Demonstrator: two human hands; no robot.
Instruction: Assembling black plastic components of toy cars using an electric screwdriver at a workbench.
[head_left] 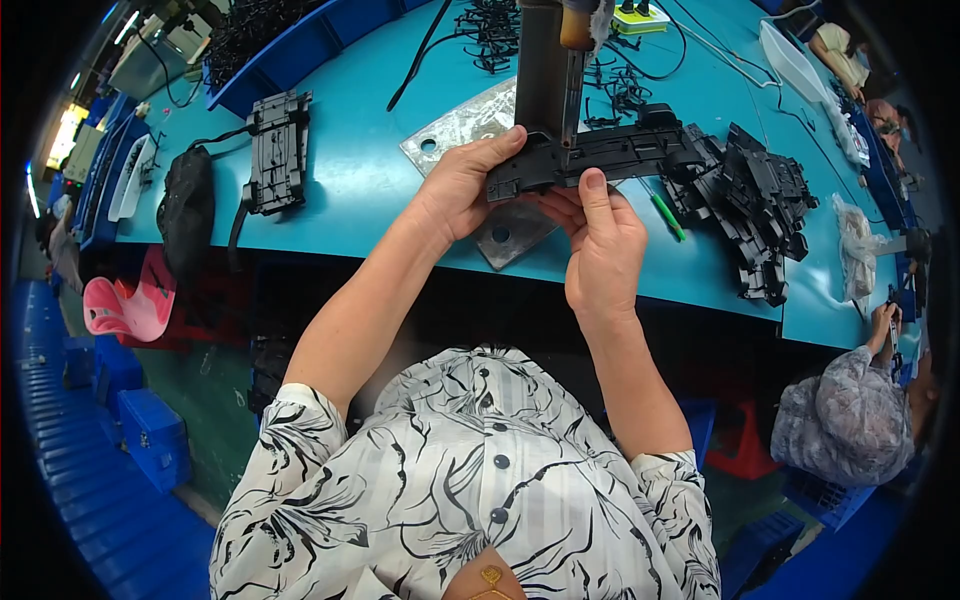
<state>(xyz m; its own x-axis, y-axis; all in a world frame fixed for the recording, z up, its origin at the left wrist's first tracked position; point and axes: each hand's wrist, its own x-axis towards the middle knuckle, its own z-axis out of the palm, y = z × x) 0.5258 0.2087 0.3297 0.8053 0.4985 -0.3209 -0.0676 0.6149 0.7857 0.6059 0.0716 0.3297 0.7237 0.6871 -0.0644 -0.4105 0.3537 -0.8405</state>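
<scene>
Both of my hands hold a long black plastic moulded part [625, 150] level over a metal base plate [450, 130]. My left hand [470, 178] grips its left end, thumb on top. On its near edge, my right hand [605, 235] has the thumb up and the fingers curled underneath. A thin metal rod [572, 100] with a brownish holder comes down from above, its tip at the part's upper face; whether it touches I cannot tell. Behind it rises a dark metal column [540, 70]. To the right lies a heap of similar black parts [755, 200].
A green pen-like tool [665, 215] lies by the heap. Small black clips [490, 35] are scattered at the back. Another black part [278, 150] and a black bag-like item [187, 210] are at left. A blue bin [290, 60] stands behind them. A co-worker [850, 415] sits at right.
</scene>
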